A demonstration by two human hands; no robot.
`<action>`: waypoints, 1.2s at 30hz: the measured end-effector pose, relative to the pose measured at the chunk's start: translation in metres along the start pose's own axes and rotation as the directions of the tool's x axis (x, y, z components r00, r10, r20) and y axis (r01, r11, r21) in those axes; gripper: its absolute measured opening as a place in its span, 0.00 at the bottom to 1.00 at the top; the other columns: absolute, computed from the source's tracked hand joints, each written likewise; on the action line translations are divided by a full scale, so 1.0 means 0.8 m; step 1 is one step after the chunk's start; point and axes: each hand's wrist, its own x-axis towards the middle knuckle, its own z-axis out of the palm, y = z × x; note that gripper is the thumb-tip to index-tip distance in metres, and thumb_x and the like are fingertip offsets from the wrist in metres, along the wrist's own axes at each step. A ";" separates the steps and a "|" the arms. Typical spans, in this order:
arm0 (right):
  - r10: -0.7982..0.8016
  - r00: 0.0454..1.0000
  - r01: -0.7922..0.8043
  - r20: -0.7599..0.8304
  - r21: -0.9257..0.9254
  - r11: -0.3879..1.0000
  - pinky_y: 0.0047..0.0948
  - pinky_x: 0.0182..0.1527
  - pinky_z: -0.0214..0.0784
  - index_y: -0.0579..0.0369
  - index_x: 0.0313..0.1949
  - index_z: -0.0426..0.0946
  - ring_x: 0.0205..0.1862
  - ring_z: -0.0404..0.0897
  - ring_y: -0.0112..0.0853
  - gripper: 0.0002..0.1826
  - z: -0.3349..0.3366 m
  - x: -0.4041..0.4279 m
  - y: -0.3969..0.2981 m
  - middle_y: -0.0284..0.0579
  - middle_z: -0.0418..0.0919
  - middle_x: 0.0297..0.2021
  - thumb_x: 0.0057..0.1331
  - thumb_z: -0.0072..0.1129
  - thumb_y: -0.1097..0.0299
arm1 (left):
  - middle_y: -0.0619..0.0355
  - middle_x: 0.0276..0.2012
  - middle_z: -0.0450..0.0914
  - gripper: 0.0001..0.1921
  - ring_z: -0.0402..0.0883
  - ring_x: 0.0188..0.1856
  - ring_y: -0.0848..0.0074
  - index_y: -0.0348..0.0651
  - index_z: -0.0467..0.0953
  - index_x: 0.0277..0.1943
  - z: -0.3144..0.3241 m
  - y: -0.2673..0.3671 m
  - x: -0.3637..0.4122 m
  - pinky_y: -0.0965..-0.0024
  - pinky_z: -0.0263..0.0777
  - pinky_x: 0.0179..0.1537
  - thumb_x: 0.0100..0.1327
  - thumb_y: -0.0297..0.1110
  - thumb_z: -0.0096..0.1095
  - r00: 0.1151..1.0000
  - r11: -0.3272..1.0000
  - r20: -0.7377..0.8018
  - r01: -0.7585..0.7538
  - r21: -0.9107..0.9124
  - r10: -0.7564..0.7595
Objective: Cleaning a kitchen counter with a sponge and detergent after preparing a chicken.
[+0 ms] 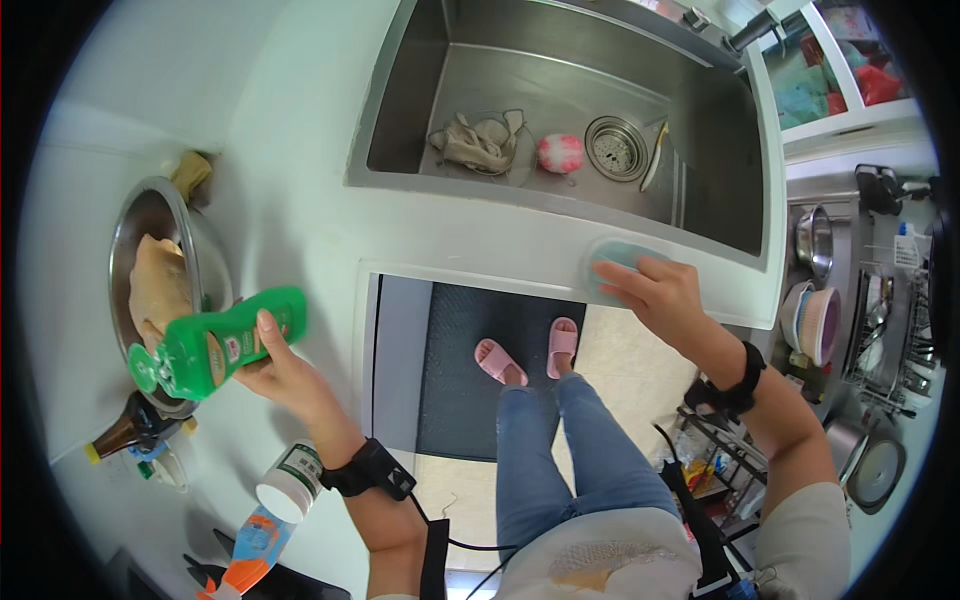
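Note:
My left hand (281, 375) grips a green plastic squeeze bottle (232, 341), tilted, its flip cap (142, 367) swung up. The bottle overlaps the near side of a stainless steel bowl (189, 225) holding plucked poultry (161, 281). At the counter's front edge, my right hand (660, 289) is over a round, pale teal, translucent thing (615, 255). Its fingertips are blurred, and whether they grip it or only touch it is unclear.
The steel sink (510, 82) holds a crumpled cloth (476, 142), a pink-and-white ball-shaped scrubber (560, 153) and a yellow-and-white handled tool (655, 157). Near my left forearm are a white tub (289, 484), a dark bottle (124, 431) and an orange-and-blue spray bottle (259, 544).

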 end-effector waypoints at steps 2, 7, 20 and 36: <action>0.007 0.996 -0.004 -0.086 0.041 0.999 0.29 0.17 0.59 0.37 0.43 0.75 0.16 0.69 0.27 0.17 0.000 -0.004 0.003 0.30 0.63 0.15 0.52 0.61 0.64 | 0.51 0.46 0.71 0.25 0.73 0.45 0.74 0.34 0.57 0.56 -0.003 0.001 0.003 0.72 0.69 0.46 0.62 0.35 0.60 1.000 1.000 -0.009 0.004 0.011 -0.004; -0.048 0.988 0.046 -0.147 -0.020 0.999 0.27 0.18 0.60 0.38 0.44 0.75 0.17 0.69 0.26 0.16 0.038 0.080 -0.051 0.30 0.62 0.16 0.53 0.59 0.60 | 0.52 0.46 0.71 0.26 0.72 0.44 0.75 0.33 0.57 0.55 0.004 -0.012 0.005 0.72 0.68 0.46 0.63 0.39 0.59 1.000 0.999 0.011 -0.010 0.050 0.010; -0.230 0.932 0.211 -0.278 -0.096 0.973 0.24 0.14 0.53 0.43 0.40 0.79 0.10 0.62 0.21 0.17 0.034 0.068 -0.014 0.27 0.57 0.11 0.48 0.66 0.63 | 0.41 0.61 0.59 0.32 0.58 0.64 0.62 0.31 0.46 0.64 -0.030 -0.014 -0.063 0.61 0.46 0.65 0.65 0.36 0.53 0.998 0.978 0.066 0.007 0.211 -0.022; -0.077 0.968 0.131 -0.240 0.220 0.967 0.26 0.15 0.54 0.40 0.40 0.78 0.12 0.64 0.26 0.16 0.063 0.153 -0.058 0.30 0.61 0.11 0.49 0.65 0.64 | 0.43 0.56 0.64 0.27 0.60 0.63 0.54 0.30 0.58 0.59 -0.052 -0.018 -0.088 0.56 0.54 0.62 0.61 0.31 0.58 0.940 0.676 0.252 -0.340 0.654 0.230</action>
